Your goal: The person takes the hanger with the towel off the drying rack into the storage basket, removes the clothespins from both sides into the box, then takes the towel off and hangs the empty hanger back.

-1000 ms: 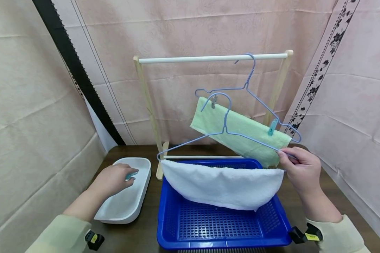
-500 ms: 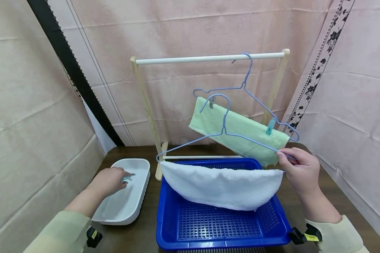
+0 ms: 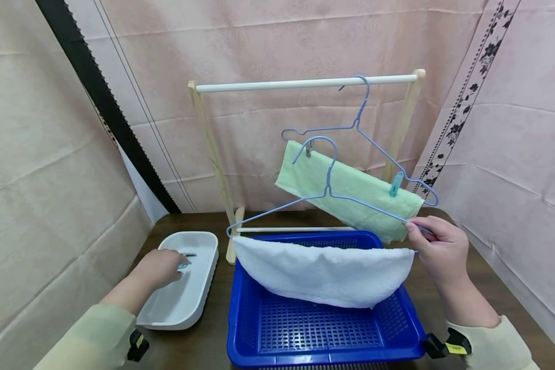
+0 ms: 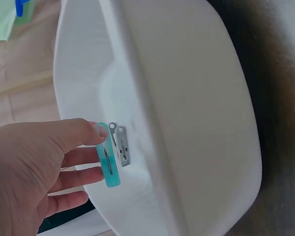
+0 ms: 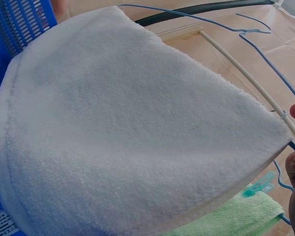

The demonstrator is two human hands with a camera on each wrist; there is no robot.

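Inside the white tray point(image 3: 165, 311), my left hand point(image 3: 159, 268) pinches a teal clothespin point(image 4: 108, 156) between thumb and fingers. A grey clothespin point(image 4: 122, 145) lies close beside it on the tray's floor. My right hand point(image 3: 441, 248) grips the right end of a blue clothes hanger point(image 3: 287, 206), held up over the blue basket point(image 3: 321, 357). A white towel point(image 3: 324, 272) is draped over the hanger's lower bar. Part of my right thumb and fingers shows at the right edge of the right wrist view.
Behind stands a rack with a white rail point(image 3: 268, 86) and wooden posts. From it hangs another blue hanger point(image 3: 363, 105), tilted, with a green towel point(image 3: 347, 190) clipped by a grey clothespin point(image 3: 309, 149) and a teal one. Pale cloth point(image 3: 259, 46) surrounds the brown table point(image 3: 176, 352).
My left hand has moved slightly left and lower into the tray, keeping the teal clothespin. The right hand, hanger and white towel stay nearly still.
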